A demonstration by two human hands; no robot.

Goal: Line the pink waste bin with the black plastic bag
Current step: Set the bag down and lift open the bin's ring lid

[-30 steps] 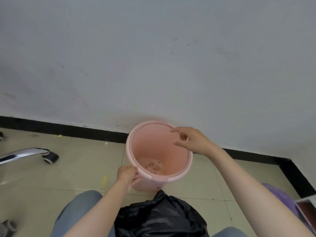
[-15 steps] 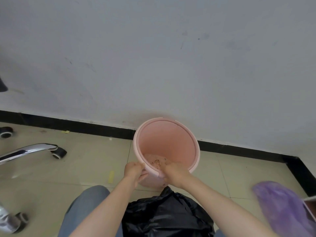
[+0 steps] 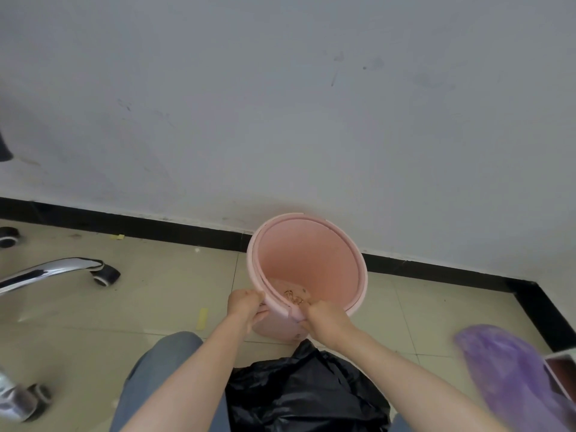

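The pink waste bin [image 3: 314, 260] stands on the tiled floor against the wall, tilted a little toward me, with some brown dirt on its bottom. A loose pink ring sits around its rim. My left hand [image 3: 244, 305] grips the near-left part of that rim. My right hand [image 3: 325, 318] grips the near rim just to the right of it. The black plastic bag [image 3: 305, 397] lies crumpled on my lap below the bin, touched by neither hand.
A chrome office-chair leg with castors [image 3: 62, 271] reaches in from the left, and another castor [image 3: 28, 400] sits at the lower left. A blurred purple object [image 3: 511, 378] lies at the lower right. A black skirting board [image 3: 140, 226] runs along the wall.
My right hand left the bin's far rim and now grips the near rim beside my left hand. The view shifted, so the bin appears further right and higher.
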